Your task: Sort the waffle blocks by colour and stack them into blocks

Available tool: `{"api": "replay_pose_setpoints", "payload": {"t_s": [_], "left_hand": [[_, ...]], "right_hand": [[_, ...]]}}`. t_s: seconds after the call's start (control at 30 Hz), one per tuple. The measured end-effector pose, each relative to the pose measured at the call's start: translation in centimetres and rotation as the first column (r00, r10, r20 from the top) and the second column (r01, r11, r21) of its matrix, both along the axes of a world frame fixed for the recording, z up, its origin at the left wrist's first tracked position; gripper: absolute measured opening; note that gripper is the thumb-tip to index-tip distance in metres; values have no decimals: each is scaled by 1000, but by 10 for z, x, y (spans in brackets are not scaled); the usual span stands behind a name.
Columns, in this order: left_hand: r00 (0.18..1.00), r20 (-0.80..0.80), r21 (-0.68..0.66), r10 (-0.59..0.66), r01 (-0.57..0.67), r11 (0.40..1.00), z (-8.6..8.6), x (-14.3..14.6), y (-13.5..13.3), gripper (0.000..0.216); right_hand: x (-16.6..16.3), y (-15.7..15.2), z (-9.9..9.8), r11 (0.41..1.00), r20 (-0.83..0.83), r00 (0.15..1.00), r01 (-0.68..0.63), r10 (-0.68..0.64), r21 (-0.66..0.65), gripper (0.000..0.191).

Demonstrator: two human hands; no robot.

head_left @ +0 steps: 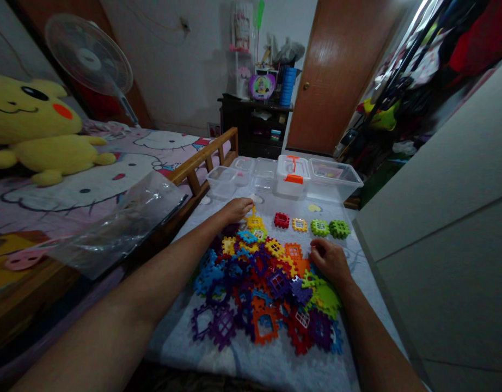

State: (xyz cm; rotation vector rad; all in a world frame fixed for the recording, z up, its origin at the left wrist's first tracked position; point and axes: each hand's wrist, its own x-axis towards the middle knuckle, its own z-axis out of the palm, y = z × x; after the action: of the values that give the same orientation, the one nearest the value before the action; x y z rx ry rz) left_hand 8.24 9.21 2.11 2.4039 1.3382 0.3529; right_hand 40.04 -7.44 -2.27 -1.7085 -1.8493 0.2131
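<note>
A heap of colourful plastic interlocking building tiles lies on the blue patterned cloth. At the heap's far left edge, my left hand pinches a small yellow tile, seen nearly edge-on. My right hand is at the heap's right side, fingers curled in, beside orange tiles and above green ones. What its fingertips hold, if anything, is hidden. Beyond the heap, a row holds a red tile, a yellow window tile, a green window stack and another green stack.
Clear plastic boxes line the far edge, one lidded with orange clips. A wooden bed rail runs along the left, with a clear plastic bag against it. White cabinet fronts stand at the right.
</note>
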Motion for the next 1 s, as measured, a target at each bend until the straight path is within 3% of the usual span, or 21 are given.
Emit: {"api": "replay_pose_setpoints", "payload": {"t_s": [0.13, 0.23, 0.4, 0.5, 0.73, 1.0], "left_hand": [[999, -28, 44, 41, -40, 998, -4, 2, 4, 31], [997, -74, 100, -23, 30, 995, 0, 3, -5, 38], [950, -197, -83, -243, 231, 970, 10, 6, -22, 45], [946, -217, -145, -242, 214, 966, 13, 9, -24, 42], [953, -212, -149, -217, 188, 971, 14, 15, -20, 43], [942, -246, 32, -229, 244, 969, 13, 19, -25, 33]], "right_hand": [[0, 0, 0, 1000, -6, 1000, 5, -5, -11, 26], [0, 0, -1, 1000, -16, 1000, 1, -2, -21, 27], [0, 0, 0, 1000, -11, 1000, 6, -6, -19, 26], [-1, -1, 1, 1000, -10, 1000, 10, -10, -22, 27], [-1, -1, 2, 1000, -16, 1000, 3, -3, -29, 25], [-1, -1, 2, 1000, 4, 1000, -6, 6, -19, 24]]}}
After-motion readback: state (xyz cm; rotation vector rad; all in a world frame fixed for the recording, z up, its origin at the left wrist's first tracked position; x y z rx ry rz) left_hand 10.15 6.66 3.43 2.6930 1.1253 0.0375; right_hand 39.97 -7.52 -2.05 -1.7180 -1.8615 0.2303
